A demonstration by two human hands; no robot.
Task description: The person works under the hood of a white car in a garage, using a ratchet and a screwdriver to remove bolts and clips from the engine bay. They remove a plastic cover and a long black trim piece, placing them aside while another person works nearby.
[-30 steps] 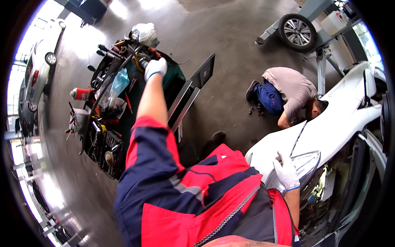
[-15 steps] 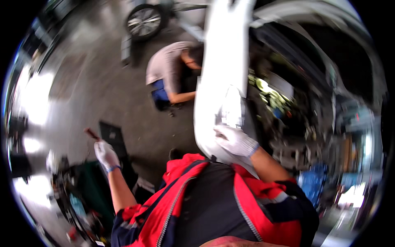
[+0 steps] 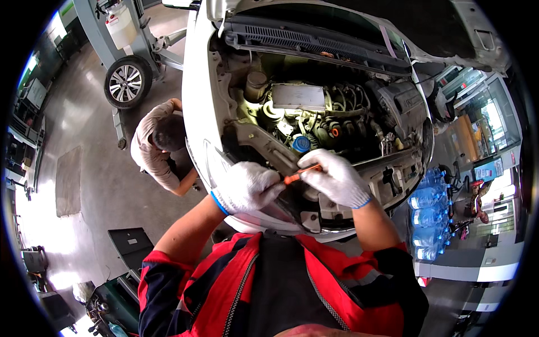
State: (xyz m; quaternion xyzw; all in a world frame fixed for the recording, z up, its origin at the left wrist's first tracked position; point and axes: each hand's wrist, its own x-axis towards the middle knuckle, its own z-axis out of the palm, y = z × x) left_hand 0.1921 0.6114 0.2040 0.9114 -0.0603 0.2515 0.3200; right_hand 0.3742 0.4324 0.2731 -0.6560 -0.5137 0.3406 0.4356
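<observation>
My left hand (image 3: 247, 187), in a white glove with a blue cuff, is closed around one end of an orange tool (image 3: 293, 177), over the front left corner of the white car (image 3: 199, 112). My right hand (image 3: 331, 177), gloved the same way, grips the other end of the tool; its tip is hidden among the fingers. Beneath and beyond both hands lies the open engine bay (image 3: 351, 129), with a pale rectangular engine cover (image 3: 297, 96) and a round blue cap (image 3: 301, 144) just past my fingers.
A co-worker (image 3: 157, 146) crouches at the car's left side. A loose wheel (image 3: 126, 81) stands by a lift post (image 3: 94, 28). Stacked water bottles (image 3: 429, 219) are at the right. A cart with tools (image 3: 104, 309) and a dark open panel (image 3: 129, 244) sit lower left. The hood (image 3: 460, 33) is raised.
I have turned from the tool cart to face the engine bay. My left hand has brought the tool over the car, and my right hand has moved up onto it.
</observation>
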